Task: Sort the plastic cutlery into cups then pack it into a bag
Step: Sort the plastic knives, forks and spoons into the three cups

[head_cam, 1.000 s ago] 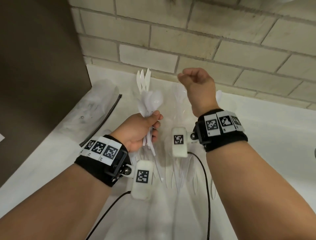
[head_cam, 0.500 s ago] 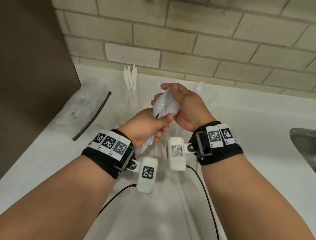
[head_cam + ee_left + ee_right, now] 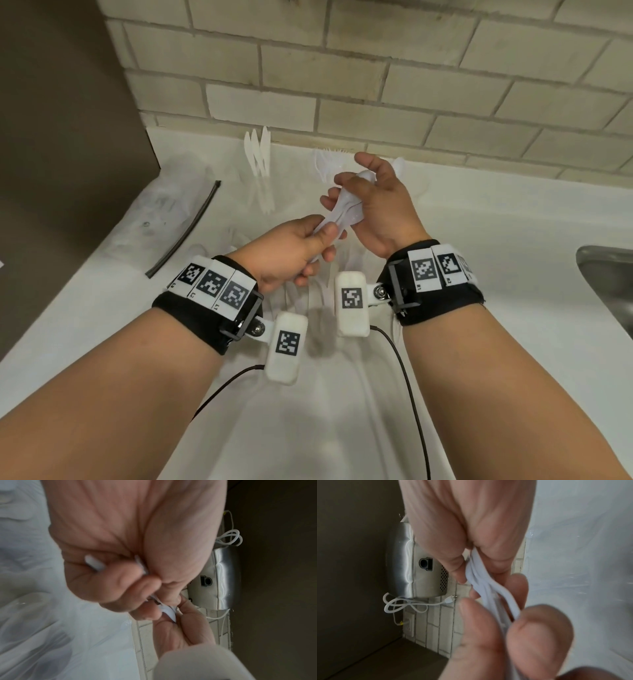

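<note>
A bundle of white plastic spoons (image 3: 346,210) is held between both hands above the white counter (image 3: 513,260). My left hand (image 3: 320,240) grips the handles, fingers curled round them (image 3: 96,563). My right hand (image 3: 352,185) pinches the spoon bowls (image 3: 488,588) between thumb and fingers. Near the back wall stand clear cups: one with white knives (image 3: 258,150), one with forks (image 3: 329,164), and a third (image 3: 399,168) half hidden behind my right hand. Loose white cutlery (image 3: 308,294) lies on the counter under my wrists.
A clear plastic bag (image 3: 161,219) with a black zip strip (image 3: 185,233) lies at the left, beside a dark panel (image 3: 68,137). A steel sink (image 3: 609,284) shows at the right edge. The brick wall (image 3: 376,68) closes the back.
My right hand came down from a raised fist near the wall and took hold of the spoon bowls. The left hand kept its grip on the handles and lowered the bundle slightly.
</note>
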The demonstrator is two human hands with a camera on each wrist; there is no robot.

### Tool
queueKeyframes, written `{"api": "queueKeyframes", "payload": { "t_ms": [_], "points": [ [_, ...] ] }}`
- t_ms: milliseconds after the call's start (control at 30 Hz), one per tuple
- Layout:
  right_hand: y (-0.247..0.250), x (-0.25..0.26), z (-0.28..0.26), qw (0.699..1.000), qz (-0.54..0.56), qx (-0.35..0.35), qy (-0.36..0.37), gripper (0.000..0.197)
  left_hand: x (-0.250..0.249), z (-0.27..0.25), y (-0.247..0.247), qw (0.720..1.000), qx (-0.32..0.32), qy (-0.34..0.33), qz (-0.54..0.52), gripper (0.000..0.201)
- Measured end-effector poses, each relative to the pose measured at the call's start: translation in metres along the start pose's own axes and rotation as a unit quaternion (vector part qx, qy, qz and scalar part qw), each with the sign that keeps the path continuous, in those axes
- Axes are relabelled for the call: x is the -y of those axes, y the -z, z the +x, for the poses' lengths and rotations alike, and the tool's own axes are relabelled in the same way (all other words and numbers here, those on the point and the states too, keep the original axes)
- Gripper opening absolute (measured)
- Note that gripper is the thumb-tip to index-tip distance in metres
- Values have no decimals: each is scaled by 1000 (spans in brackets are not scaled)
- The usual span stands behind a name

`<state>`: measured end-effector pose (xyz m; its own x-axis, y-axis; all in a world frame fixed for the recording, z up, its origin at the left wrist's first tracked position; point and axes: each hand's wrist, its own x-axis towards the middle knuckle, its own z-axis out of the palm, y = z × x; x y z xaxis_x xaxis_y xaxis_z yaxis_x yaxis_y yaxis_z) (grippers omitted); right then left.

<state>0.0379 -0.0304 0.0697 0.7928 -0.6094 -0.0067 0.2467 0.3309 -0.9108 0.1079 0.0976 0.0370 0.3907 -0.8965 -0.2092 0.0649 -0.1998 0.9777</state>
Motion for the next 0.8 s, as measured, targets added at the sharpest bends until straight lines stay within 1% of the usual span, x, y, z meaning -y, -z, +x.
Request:
{"api": "queueKeyframes", "payload": {
  "t_ms": [100,200,267,300,367,433,467,533,600,667,733,800],
  "points": [
    [2,0,-2,1000,20,3,-9,21,1,3,-1,1000,14,13,-8,26],
    [3,-2,-4,999,37,7,-18,22,2,6,-6,999,0,13,-41,25],
    [5,-1,-2,999,43,-7,-9,27,3,8,-9,995,-24,20,-95,39],
    [6,1,-1,999,40,-19,4,30,2,10,-9,989,-32,38,-138,50],
    [9,6,2,998,36,-43,40,33,2,12,-7,965,-42,104,-239,69],
    [10,9,2,995,28,-46,78,34,3,15,-1,933,-50,158,-318,78],
    [10,9,1,995,13,-40,94,34,2,15,0,922,-43,169,-347,81],
    [7,3,-2,993,-24,-18,116,36,-2,15,0,906,-31,166,-389,83],
    [6,-4,-4,992,-37,-8,120,41,-5,16,0,893,-44,151,-422,81],
    [6,-8,-4,993,-20,-14,113,41,-6,18,1,882,-64,140,-445,77],
    [8,-9,-3,994,-7,-13,108,40,-3,20,2,878,-72,132,-454,75],
    [9,-10,-2,995,-13,-12,99,39,3,20,4,885,-49,124,-446,75]
  ]
}}
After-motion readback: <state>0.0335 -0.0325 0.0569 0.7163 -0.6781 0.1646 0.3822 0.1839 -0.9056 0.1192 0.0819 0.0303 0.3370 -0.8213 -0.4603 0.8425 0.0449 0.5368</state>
